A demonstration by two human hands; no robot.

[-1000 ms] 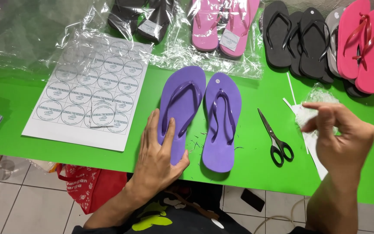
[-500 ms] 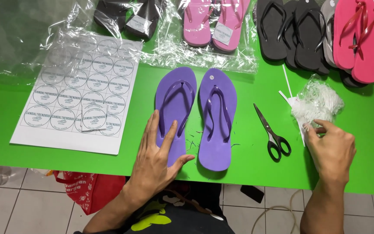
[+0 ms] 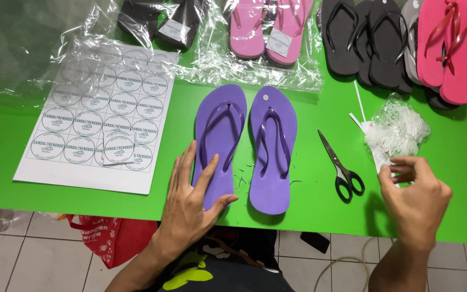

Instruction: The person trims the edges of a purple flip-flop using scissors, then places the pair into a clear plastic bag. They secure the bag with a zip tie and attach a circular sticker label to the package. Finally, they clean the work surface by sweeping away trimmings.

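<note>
1. Under the flat, open left hand (image 3: 193, 200) lies the heel of a purple rubber flip-flop (image 3: 218, 141); light pressure could let it slide.
2. Right hand (image 3: 414, 194) pinches at the white plastic fastener bundle (image 3: 398, 130) just beyond its fingertips; strands may tangle or scatter.
3. Black-handled scissors (image 3: 340, 165) lie left of that hand, a possible snag.

A white sheet of round labels (image 3: 99, 124) lies at the table's left. Beyond it, clear plastic bags (image 3: 255, 59) hold pink sandals, apparently bearing a pale rectangular tag (image 3: 279, 42).
</note>
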